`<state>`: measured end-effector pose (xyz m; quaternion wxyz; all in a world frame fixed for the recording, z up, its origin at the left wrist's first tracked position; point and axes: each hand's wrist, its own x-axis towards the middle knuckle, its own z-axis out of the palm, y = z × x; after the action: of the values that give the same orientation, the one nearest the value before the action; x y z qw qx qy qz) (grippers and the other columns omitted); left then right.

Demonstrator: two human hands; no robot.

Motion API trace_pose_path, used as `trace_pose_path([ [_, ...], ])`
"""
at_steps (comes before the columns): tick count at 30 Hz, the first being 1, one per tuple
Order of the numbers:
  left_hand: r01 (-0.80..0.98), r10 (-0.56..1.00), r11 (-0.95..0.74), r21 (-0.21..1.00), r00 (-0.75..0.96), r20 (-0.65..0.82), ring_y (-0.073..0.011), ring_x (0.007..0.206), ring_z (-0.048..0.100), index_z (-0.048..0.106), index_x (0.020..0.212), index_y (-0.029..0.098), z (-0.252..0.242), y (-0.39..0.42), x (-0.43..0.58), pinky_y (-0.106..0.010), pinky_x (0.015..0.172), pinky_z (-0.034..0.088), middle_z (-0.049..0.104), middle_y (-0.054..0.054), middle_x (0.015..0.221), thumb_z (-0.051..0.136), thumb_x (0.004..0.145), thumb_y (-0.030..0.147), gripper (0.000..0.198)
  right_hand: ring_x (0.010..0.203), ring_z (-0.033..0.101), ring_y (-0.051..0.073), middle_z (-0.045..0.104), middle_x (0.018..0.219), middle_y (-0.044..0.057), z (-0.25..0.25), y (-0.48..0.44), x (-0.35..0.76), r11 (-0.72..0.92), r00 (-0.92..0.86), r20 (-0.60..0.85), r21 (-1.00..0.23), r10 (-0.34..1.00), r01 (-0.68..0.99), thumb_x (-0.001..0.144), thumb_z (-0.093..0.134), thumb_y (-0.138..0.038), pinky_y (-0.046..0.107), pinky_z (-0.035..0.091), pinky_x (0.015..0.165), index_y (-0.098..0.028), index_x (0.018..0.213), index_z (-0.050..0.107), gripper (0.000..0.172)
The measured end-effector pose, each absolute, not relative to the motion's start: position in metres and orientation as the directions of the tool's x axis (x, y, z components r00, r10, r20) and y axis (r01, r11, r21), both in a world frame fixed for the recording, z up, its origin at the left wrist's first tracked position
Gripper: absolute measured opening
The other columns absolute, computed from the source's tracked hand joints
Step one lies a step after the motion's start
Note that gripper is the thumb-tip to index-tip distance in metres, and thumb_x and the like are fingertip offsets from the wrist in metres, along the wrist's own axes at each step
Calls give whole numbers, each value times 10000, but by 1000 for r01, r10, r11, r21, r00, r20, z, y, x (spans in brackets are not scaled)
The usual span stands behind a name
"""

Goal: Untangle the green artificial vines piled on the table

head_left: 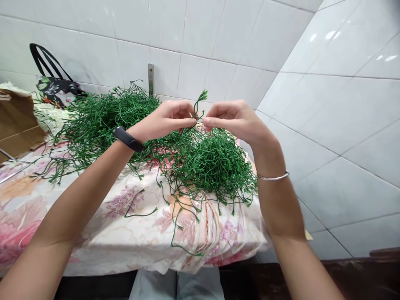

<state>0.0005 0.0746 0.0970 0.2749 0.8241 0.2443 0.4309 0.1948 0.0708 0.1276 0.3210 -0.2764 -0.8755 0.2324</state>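
My left hand (176,116) pinches a green artificial flower stem (200,100) between thumb and fingers, its forked tip sticking up above them. Close by on the right, my right hand (233,118) has thumb and fingertips pressed together at a thin end of the same stem. Below both hands lies a tangled heap of green stems (215,160). A larger pile of green stems (103,118) spreads behind my left wrist. Loose single stems, one of them a bent stem (140,214), rest on the cloth nearer to me.
A floral cloth (103,233) covers the table. At the left stand a brown paper bag (18,121), white flowers (56,114) and a black floral handbag (59,89). A metal strip (151,79) is fixed to the white tiled wall (200,33); tiles also close the right side.
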Motion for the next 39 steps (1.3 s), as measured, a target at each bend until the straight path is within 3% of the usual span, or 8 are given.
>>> trace_pose_path([
  [9,293,683,-722,627,447,578,-49,484,373,526,656,150,102,73,-2,-192,441,297,457,27,559,572,700,154,64,607,483,93,541,590,0,129,70,194,795,-547,585,-351,599,495,734,568,-257,250,397,596,-148,647,583,140],
  [14,284,690,-715,639,432,581,-48,458,316,472,622,157,100,75,0,-200,413,246,377,45,524,558,725,194,140,656,512,110,579,675,23,124,69,188,797,-544,604,-293,582,528,754,543,-271,263,395,646,-147,713,590,138],
  [20,267,675,-727,632,443,590,-52,459,302,432,606,172,96,80,-1,-210,405,225,356,51,524,618,705,300,247,662,533,104,603,705,37,121,75,188,803,-596,539,-397,596,444,746,564,-313,256,426,649,-116,767,602,202],
  [27,259,626,-776,576,437,646,-74,605,499,544,776,138,99,71,0,-197,517,380,548,-11,694,598,726,237,123,726,564,97,602,767,26,119,80,194,782,-629,529,-584,569,217,736,588,-322,237,463,673,-124,832,574,220],
  [32,290,548,-836,466,384,743,-104,749,552,596,798,127,101,69,0,-229,677,437,613,-41,791,562,732,178,90,762,566,93,578,777,8,123,82,195,799,-565,588,-550,578,244,743,579,-337,226,470,726,-156,816,559,197],
  [36,302,530,-842,447,310,790,-99,695,549,596,797,127,101,69,0,-225,650,439,610,-32,742,537,735,167,95,761,565,96,575,777,14,127,79,196,810,-532,622,-524,574,263,753,561,-391,219,467,722,-167,809,566,232],
  [39,436,487,-833,340,287,825,-104,689,535,599,796,146,100,66,1,-235,651,427,602,-23,739,517,731,144,105,718,562,85,581,742,20,127,75,193,816,-566,602,-511,564,270,806,450,-464,219,460,706,-148,791,581,342],
])
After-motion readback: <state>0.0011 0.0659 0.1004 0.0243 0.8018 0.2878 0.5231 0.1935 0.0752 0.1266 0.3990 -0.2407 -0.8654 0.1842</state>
